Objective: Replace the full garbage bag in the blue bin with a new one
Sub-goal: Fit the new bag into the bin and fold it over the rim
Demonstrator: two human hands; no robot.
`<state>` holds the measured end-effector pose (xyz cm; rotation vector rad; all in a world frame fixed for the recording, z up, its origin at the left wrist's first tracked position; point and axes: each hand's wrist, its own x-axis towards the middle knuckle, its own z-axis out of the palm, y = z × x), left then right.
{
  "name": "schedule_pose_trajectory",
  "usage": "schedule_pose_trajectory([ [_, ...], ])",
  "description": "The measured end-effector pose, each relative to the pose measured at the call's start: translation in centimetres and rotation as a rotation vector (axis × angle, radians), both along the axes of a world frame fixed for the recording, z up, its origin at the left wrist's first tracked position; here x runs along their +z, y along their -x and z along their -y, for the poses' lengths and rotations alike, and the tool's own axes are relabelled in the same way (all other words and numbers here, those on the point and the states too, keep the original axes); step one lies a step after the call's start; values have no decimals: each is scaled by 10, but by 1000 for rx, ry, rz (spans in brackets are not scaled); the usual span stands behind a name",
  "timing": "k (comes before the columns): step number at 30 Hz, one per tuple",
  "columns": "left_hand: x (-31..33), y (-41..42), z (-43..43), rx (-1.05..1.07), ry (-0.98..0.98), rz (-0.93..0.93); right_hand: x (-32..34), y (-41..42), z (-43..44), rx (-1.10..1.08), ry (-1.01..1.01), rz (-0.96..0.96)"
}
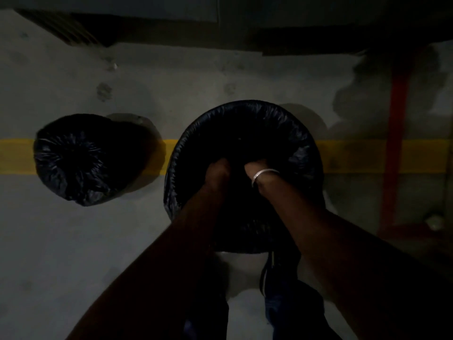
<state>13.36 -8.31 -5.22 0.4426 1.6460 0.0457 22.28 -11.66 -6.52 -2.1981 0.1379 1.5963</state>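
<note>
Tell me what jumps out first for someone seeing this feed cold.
Both hands, left hand and right hand, reach down into the round bin's black liner at centre. A tied-off black garbage bag sits on the floor to its left, across a yellow floor stripe. Lighting is very dim.

The light was dim throughout. The floor (73,241) was grey concrete, stained and mottled. A yellow line (14,155) ran across it from left to right. A red line (397,143) crossed the yellow one at the right and met another red strip lower down. A dark wet-looking stain (382,94) spread over the floor near the red line. A slatted grille (61,28) lay at the upper left, beside a dark wall (245,11) base along the top.
</note>
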Motion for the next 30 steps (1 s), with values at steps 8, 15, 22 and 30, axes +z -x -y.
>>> schedule_pose_trajectory([
  [8, 128, 34, -23, -152, -846, -138, 119, -43, 14, 308, -545, 585],
  [15, 78, 24, -117, -197, 55, 293, 69, -109, -62, 350, -88, -118],
  [22, 69, 81, -95, 56, -421, -119, 41, -141, -9, 40, -88, 402],
  [30, 77, 112, -3, 494, 280, 291, 67, -75, 82, -546, -137, -552],
])
